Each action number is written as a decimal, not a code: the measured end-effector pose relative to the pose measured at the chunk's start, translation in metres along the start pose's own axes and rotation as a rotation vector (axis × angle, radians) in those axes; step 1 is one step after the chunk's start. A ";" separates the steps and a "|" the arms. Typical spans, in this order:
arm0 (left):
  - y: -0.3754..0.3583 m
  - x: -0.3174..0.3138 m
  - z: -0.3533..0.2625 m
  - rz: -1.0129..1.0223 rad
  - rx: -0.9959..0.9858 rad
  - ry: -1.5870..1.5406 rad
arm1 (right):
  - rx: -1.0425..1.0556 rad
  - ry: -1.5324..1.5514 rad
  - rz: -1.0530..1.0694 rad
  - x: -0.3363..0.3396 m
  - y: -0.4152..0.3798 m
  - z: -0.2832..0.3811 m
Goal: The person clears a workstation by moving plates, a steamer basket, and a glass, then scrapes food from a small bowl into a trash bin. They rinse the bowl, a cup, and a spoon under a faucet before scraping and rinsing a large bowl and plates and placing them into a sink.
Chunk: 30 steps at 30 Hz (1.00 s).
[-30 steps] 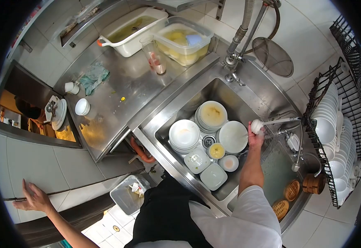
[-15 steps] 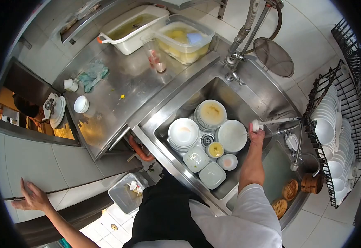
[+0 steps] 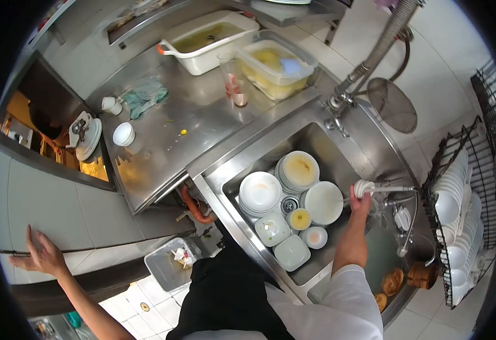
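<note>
My right hand (image 3: 360, 198) is closed around the white nozzle (image 3: 364, 187) of a metal tap spout (image 3: 394, 188), over the divider right of the sink basin (image 3: 316, 136). Just left of it are a stack of large white plates or bowls (image 3: 324, 203), another stack with yellowish residue (image 3: 301, 170) and a third stack (image 3: 259, 191). Two squarish white dishes (image 3: 292, 253) sit in front, beside a small bowl of yellow liquid (image 3: 300, 219) and a small round dish (image 3: 315, 237). Far to the left, my left hand (image 3: 45, 253) is held empty, fingers spread, near the tiled counter side.
A dish rack (image 3: 449, 272) full of white dishes hangs at right, near a strainer (image 3: 392, 105). Bamboo steamers (image 3: 422, 275) sit by the second, water-filled basin (image 3: 377, 258). Tubs (image 3: 208, 59), a glass (image 3: 229, 73) and cups stand on the steel counter (image 3: 168, 153). A bin (image 3: 158, 263) stands below.
The whole view has shifted, with the sink and counter appearing slightly farther right and lower. My right hand still grips the nozzle; my left hand stays spread and empty.
</note>
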State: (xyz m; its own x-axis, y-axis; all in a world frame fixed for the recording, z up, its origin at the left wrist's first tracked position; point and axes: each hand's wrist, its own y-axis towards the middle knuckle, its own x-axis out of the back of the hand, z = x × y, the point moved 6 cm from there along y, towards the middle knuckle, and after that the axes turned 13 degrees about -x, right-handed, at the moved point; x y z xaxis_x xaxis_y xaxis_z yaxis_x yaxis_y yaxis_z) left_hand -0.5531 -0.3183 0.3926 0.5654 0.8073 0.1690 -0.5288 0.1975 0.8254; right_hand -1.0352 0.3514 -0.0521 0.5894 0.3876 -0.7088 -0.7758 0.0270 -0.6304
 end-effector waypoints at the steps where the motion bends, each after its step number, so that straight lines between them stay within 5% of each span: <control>1: 0.001 0.000 -0.001 0.007 0.011 0.015 | -0.008 -0.013 0.012 -0.001 -0.001 -0.002; 4: 0.001 0.000 -0.002 0.000 0.000 0.001 | -0.032 -0.074 0.135 -0.004 0.002 -0.009; 7: -0.007 -0.004 0.005 0.084 0.056 0.037 | -0.099 -0.318 0.036 -0.014 0.006 -0.033; 11: 0.006 0.005 -0.007 -0.008 0.011 -0.004 | -0.297 -0.640 0.222 -0.089 -0.001 -0.104; 17: 0.026 0.006 -0.018 0.029 0.052 -0.046 | 0.129 -0.832 0.508 -0.333 -0.046 -0.181; 19: 0.029 0.008 -0.018 0.075 0.068 -0.005 | 0.452 -1.047 0.473 -0.394 -0.030 -0.195; 22: 0.024 0.004 -0.013 0.176 0.139 0.057 | 0.643 -1.253 0.362 -0.454 0.012 -0.220; 24: 0.015 0.003 -0.008 0.200 0.149 0.070 | 1.222 -1.718 0.288 -0.481 0.050 -0.237; 28: 0.007 0.000 -0.003 0.218 0.187 0.014 | 0.839 -1.844 0.176 -0.479 0.129 -0.261; 30: 0.007 -0.003 -0.006 0.156 0.223 -0.002 | 1.501 -2.635 0.305 -0.482 0.146 -0.291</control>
State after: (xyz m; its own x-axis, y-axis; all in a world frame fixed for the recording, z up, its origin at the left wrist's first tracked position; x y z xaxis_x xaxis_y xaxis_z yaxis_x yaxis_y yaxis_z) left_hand -0.5620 -0.3158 0.3950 0.4894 0.8173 0.3043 -0.4575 -0.0564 0.8874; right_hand -1.3667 -0.0998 0.1055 0.3102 -0.0557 0.9490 -0.8625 -0.4364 0.2563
